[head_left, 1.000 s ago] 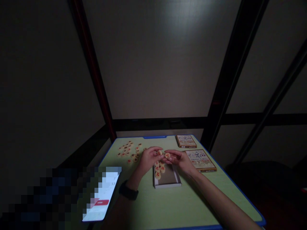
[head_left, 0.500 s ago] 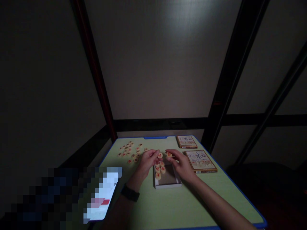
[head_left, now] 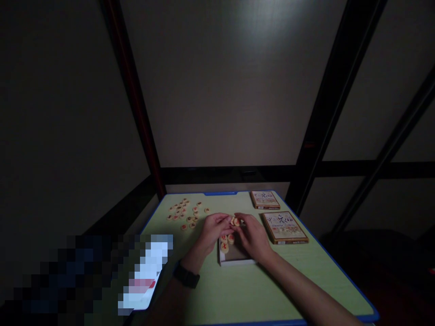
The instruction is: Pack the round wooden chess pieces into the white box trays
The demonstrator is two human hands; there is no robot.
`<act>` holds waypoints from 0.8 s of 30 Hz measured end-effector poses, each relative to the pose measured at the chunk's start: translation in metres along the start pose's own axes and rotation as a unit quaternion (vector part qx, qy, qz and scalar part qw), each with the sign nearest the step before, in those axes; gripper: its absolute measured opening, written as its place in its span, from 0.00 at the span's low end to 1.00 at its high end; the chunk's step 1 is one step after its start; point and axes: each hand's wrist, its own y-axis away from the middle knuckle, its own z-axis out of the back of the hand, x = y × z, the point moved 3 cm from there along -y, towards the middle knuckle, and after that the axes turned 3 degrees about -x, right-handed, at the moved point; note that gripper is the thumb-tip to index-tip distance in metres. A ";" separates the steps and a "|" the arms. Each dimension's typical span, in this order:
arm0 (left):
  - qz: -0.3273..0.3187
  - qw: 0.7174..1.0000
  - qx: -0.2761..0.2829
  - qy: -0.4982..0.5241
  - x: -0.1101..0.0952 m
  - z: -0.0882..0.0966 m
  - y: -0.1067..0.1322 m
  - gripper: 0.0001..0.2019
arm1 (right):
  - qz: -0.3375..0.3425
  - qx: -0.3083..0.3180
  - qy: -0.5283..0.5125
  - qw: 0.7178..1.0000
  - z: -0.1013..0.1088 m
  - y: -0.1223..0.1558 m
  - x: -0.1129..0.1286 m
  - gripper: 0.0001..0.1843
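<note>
Above a shallow open box point(head_left: 238, 261), my left hand point(head_left: 215, 228) and my right hand point(head_left: 254, 236) meet, fingers closed around round wooden Chinese chess pieces point(head_left: 235, 221) with red characters. The pieces lie against each other between the fingertips, partly covered by them. In the box's left side sit several more chess pieces point(head_left: 224, 246), marked in red; my hands hide the far end of the box. A dark watch point(head_left: 186, 274) is on my left wrist.
Loose chess pieces point(head_left: 183, 210) are scattered at the table's far left. Two printed Chinese chess boxes point(head_left: 284, 227) point(head_left: 265, 199) lie on the right. A lit, pixelated screen point(head_left: 146, 276) is at the lower left of the green table point(head_left: 231, 294) with its blue edge.
My hands have come together over the box. The chess pieces they held apart now touch each other between my fingers.
</note>
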 end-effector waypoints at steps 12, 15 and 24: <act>0.042 0.995 0.074 0.053 -0.002 -0.002 0.004 0.19 | 0.048 -0.060 -0.046 0.996 0.010 -0.005 0.013 0.09; 0.053 0.992 0.091 0.072 -0.002 -0.002 0.004 0.21 | 0.046 -0.077 -0.047 0.995 0.011 -0.004 0.012 0.12; 0.055 0.987 0.129 0.083 -0.005 -0.006 0.008 0.22 | 0.032 -0.063 -0.081 0.994 0.015 -0.005 0.018 0.13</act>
